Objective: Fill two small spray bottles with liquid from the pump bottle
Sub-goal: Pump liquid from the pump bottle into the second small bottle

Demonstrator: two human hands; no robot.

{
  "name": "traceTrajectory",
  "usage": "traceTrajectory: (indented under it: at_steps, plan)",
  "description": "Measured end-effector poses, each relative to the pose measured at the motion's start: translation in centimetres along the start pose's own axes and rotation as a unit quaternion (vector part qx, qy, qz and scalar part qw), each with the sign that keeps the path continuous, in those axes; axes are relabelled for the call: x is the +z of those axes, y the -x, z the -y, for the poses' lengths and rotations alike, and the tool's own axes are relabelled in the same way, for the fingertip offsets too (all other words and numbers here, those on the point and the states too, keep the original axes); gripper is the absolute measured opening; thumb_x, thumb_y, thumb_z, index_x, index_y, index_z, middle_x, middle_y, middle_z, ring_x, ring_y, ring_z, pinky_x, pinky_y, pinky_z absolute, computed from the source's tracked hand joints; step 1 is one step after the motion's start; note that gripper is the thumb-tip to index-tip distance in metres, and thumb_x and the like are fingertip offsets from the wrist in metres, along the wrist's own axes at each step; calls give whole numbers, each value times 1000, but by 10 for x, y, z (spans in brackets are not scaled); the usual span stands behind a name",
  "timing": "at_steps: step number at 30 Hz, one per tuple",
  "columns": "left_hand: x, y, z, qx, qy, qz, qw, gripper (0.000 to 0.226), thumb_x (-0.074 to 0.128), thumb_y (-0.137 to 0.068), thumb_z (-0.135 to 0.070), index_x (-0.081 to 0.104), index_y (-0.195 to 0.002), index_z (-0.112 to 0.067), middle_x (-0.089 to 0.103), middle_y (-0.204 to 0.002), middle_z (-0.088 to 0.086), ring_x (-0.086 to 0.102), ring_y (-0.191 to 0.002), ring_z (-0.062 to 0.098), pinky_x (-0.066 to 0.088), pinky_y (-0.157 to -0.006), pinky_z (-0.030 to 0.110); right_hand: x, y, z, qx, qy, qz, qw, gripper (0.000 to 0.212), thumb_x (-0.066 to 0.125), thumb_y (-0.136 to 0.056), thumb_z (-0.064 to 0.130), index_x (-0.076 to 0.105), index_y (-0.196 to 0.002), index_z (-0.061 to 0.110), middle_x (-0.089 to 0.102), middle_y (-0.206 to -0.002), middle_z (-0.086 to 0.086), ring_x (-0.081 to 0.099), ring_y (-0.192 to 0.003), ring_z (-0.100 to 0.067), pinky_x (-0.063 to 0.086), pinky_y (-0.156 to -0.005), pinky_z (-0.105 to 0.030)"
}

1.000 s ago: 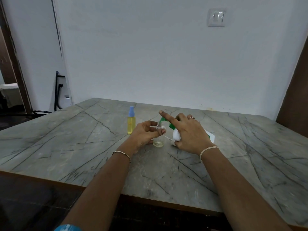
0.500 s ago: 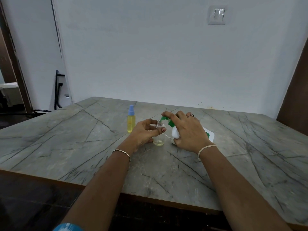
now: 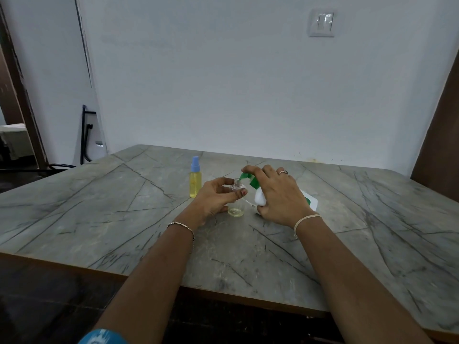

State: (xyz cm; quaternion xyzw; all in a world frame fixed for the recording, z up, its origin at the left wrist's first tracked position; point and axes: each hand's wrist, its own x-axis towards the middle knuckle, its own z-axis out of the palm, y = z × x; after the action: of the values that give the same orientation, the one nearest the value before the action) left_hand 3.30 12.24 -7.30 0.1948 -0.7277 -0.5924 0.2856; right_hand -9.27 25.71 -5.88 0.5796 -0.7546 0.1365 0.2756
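Progress: capped spray bottle (image 3: 195, 181) full; open spray bottle (image 3: 236, 208) barely filled, left fingers (image 3: 236, 196) pinching its neck, right fingers (image 3: 267, 170) clamped round pump bottle (image 3: 259, 199).

Table (image 3: 99, 214) with yellow spray bottle (image 3: 195, 181), apparently clear bottle (image 3: 236, 209)

Likely a plain home room: veined stone table (image 3: 99, 207), white wall (image 3: 223, 83), light switch (image 3: 321, 22).
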Motion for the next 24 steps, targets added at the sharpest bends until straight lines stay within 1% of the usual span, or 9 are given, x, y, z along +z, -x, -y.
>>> traceTrajectory:
  at_steps: [3,6,10,12,14,16,20,21,24]
  plan:
    - [0,0,0,1,2,1,1000,30,77,-78,-28,60,-102,-28,69,-96,-3,66,-97,15,54,-85,34,1,1,-2,-4,-5,-2,1000,90,70,-70,29,19,-144,40,49,-116,-2,50,-100,-28,48,-86,-40]
    - [0,0,1,3,3,3,1000,29,77,-78,-27,59,-101,-28,69,-96,-2,66,-95,13,55,-82,31,0,3,-4,-10,-14,6,1000,97,70,-70,30,12,-147,45,48,-109,-1,48,-92,-25,48,-83,-38]
    - [0,-1,1,0,2,4,1000,30,78,-78,-28,59,-100,-29,69,-100,0,66,-97,15,56,-84,33,0,3,-5,4,-92,19,996,97,70,-67,28,16,-144,50,49,-103,3,49,-88,-24,50,-82,-38]
    - [0,-1,2,0,1,4,1000,31,78,-77,-28,59,-102,-28,70,-100,0,66,-99,16,56,-88,36,1,1,-6,10,-141,33,989,96,70,-65,27,17,-141,53,53,-106,3,53,-92,-25,51,-83,-42]
    - [-1,-2,2,-1,-4,3,1000,36,78,-77,-30,58,-106,-26,70,-101,-1,65,-102,18,55,-90,39,3,0,-6,7,-176,41,983,93,68,-63,28,19,-137,54,56,-115,1,55,-95,-26,51,-85,-43]
    - [-2,-3,3,-2,-9,2,1000,41,78,-77,-31,57,-112,-24,69,-102,0,65,-103,18,55,-90,39,2,-1,-6,3,-207,42,978,88,67,-62,28,24,-134,51,56,-122,1,56,-96,-25,49,-85,-39]
    - [-1,-3,3,-5,-7,0,1000,44,79,-76,-32,57,-114,-23,70,-103,1,65,-104,20,55,-90,40,-2,-1,-6,-7,-247,44,968,82,71,-64,19,31,-131,44,56,-121,7,53,-84,-12,39,-72,-21]
    - [-1,-3,3,-6,-6,-1,1000,46,79,-75,-32,57,-114,-22,70,-103,2,64,-105,21,55,-90,40,-2,-2,-6,-10,-250,44,967,81,72,-65,18,31,-130,42,56,-120,7,54,-84,-12,38,-71,-20]
    - [-1,-3,3,-6,-9,-1,1000,45,79,-76,-31,57,-114,-22,69,-102,2,64,-104,21,55,-88,39,-2,-4,-4,-7,-254,43,966,77,73,-66,17,32,-127,37,56,-118,3,55,-88,-20,41,-76,-26]
